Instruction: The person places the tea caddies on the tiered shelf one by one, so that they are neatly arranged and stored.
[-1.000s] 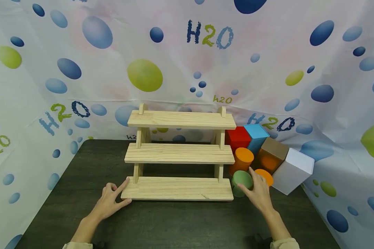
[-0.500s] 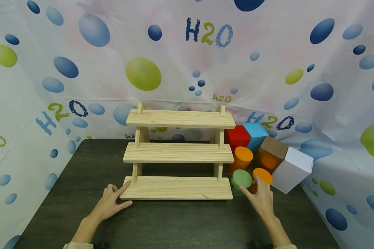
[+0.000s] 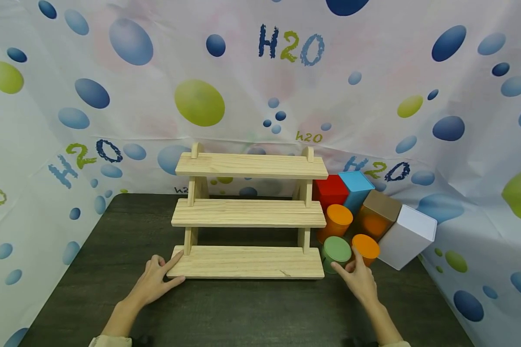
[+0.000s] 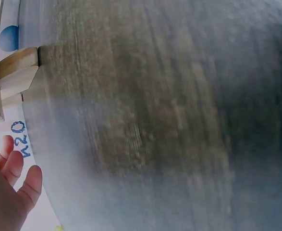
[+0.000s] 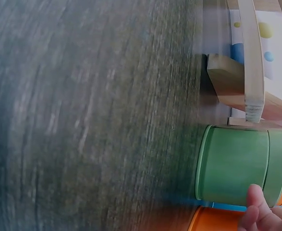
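A three-tier wooden display stand (image 3: 247,214) stands on the dark table. At the left end of its bottom shelf is my left hand (image 3: 153,282). The index finger lies on the board's corner and the thumb is at its front edge. My right hand (image 3: 360,279) is beside a green lidded cylindrical tin (image 3: 336,250), right of the stand. Its thumb is by the tin's front side and its index finger reaches between that tin and an orange tin (image 3: 366,246). The right wrist view shows a fingertip in front of the green tin (image 5: 237,163); contact is hard to judge.
Behind the green tin stands another orange tin (image 3: 338,219). A red box (image 3: 331,192), a blue box (image 3: 356,190), a brown box (image 3: 377,214) and a white box (image 3: 408,237) cluster at the right. A patterned curtain (image 3: 260,96) hangs behind the table (image 3: 243,313).
My right hand shifted right from the green tin toward the front orange tin, then drew slightly back toward me. The left hand stays at the shelf corner. The whole view shifted slightly.
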{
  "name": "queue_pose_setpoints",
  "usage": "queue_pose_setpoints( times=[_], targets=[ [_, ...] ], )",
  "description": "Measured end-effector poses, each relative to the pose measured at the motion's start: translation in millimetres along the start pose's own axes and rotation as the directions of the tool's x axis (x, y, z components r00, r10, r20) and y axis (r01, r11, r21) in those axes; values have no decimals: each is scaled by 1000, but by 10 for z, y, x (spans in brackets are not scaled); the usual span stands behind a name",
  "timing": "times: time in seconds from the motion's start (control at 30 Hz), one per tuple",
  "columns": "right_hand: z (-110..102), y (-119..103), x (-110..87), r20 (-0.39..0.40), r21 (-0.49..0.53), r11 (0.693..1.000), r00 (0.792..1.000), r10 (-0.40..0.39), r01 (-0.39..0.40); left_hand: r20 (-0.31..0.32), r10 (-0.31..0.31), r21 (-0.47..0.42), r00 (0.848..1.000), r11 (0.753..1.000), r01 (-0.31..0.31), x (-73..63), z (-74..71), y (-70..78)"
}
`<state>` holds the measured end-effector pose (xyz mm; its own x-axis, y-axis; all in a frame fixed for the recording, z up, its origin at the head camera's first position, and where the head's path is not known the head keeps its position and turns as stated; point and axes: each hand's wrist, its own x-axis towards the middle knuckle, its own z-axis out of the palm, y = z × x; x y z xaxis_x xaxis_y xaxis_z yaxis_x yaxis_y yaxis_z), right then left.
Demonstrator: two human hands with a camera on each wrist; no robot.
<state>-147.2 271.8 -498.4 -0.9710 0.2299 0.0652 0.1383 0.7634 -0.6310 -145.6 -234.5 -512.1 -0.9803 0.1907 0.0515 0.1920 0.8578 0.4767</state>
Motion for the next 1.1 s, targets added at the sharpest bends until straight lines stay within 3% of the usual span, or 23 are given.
queue_pose_setpoints(
  times=[0.33,0.7,1.1],
  targets=[
    [65,38,79,42,79,996,999,29,-32,-23,-7,3,1000,1000,7,13,10,-12],
    [169,2,88,-27,5,994,993,111,-111,-24,-12,5,1000,1000,12,50,-30,8],
    [220,6,95,-77,54,993,991,110,-106,-49,-11,-17,999,1000,10,65,-43,5]
  ],
)
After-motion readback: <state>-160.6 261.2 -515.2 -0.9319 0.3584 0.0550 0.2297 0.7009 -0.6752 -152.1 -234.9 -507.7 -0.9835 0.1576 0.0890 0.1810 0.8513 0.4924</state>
